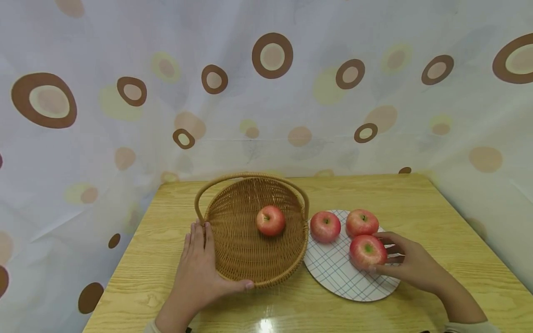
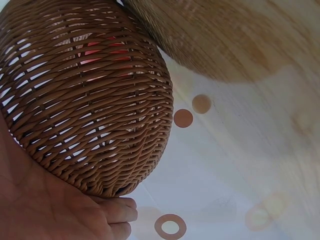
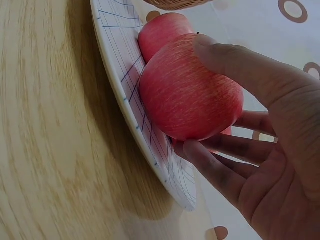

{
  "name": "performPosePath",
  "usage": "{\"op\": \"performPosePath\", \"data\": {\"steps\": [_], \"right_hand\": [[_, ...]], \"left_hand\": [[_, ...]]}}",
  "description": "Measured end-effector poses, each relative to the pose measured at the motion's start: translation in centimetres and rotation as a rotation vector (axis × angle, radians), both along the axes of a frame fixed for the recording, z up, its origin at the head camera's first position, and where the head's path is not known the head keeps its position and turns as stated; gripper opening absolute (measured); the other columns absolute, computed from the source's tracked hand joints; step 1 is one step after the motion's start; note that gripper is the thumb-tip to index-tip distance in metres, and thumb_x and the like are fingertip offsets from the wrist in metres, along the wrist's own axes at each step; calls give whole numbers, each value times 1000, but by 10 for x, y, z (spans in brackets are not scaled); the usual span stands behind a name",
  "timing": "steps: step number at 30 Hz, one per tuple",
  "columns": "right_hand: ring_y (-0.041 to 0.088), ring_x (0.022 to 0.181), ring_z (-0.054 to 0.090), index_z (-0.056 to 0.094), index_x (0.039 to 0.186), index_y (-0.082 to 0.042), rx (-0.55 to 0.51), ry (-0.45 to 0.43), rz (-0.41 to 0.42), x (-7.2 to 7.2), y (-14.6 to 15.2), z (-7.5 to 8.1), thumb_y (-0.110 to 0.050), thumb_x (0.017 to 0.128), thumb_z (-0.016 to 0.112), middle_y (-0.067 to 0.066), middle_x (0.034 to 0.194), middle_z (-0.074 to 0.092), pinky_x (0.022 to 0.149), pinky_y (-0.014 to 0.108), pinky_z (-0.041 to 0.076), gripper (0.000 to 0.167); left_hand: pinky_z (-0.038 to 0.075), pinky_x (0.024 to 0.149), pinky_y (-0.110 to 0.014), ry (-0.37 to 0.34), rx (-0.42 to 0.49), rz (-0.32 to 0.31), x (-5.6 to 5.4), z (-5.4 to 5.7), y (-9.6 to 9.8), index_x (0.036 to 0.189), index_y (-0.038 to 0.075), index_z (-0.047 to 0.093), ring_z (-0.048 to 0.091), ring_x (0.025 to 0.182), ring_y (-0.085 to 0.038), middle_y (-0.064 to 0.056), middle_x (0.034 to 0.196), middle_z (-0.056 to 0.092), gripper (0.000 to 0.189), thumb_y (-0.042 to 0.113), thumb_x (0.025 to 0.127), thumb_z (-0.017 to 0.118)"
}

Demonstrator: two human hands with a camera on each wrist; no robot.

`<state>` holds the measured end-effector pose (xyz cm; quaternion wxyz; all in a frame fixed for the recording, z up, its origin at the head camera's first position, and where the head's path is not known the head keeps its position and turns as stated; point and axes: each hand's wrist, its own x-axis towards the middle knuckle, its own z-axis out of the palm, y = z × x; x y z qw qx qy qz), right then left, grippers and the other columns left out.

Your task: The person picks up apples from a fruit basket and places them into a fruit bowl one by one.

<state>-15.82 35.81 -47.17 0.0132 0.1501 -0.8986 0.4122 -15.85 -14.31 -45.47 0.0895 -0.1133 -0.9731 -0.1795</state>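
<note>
A brown wicker basket (image 1: 235, 252) with a raised handle stands tilted toward me, and one red apple (image 1: 271, 220) lies inside it. My left hand (image 1: 199, 275) rests against the basket's left and front rim, fingers extended and thumb spread along the front. On the right, my right hand (image 1: 414, 266) holds a red apple (image 3: 190, 92) at the plate's right side, thumb on one side and fingers on the other. That apple is over the white plate (image 1: 331, 270) with blue grid lines. Two more apples, one left (image 1: 325, 226) and one behind (image 1: 362, 222), sit on the plate.
A light wood-grain table (image 1: 420, 208) carries everything. Behind it and at both sides hangs a pale curtain (image 1: 233, 41) with brown and yellow circles. The plate's left edge adjoins the basket's right side.
</note>
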Motion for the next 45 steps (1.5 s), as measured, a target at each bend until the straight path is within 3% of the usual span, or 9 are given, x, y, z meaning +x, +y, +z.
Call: {"op": "performPosePath", "data": {"steps": [18, 37, 40, 45], "right_hand": [[2, 101, 70, 59, 141, -6, 35, -23, -53, 3, 4, 2, -26, 88, 90, 17, 132, 69, 81, 25, 63, 65], [-4, 102, 66, 57, 145, -3, 68, -6, -104, 5, 3, 1, -30, 88, 90, 21, 134, 68, 82, 23, 63, 71], [-7, 105, 64, 59, 144, -2, 66, 26, -105, 4, 3, 1, -27, 87, 91, 22, 135, 67, 84, 24, 63, 70], [-16, 111, 56, 63, 140, -2, 87, 151, -119, 3, 2, 2, -21, 84, 93, 21, 136, 68, 85, 22, 62, 66]], "left_hand": [[14, 133, -63, 20, 4, -8, -1, 0, 1, 167, -7, 10, 0, 165, -46, -31, 174, -1, 169, 106, 54, 63], [14, 133, -63, 13, -4, -3, 1, -1, 0, 167, -7, 11, 1, 165, -47, -32, 174, -1, 168, 105, 55, 64], [14, 132, -63, 12, 1, -3, 1, -1, 1, 167, -7, 11, 1, 164, -48, -33, 174, -1, 167, 103, 55, 67], [15, 132, -63, 16, 1, -3, 1, -1, 1, 167, -8, 11, 1, 164, -48, -33, 174, -1, 167, 104, 55, 66]]}}
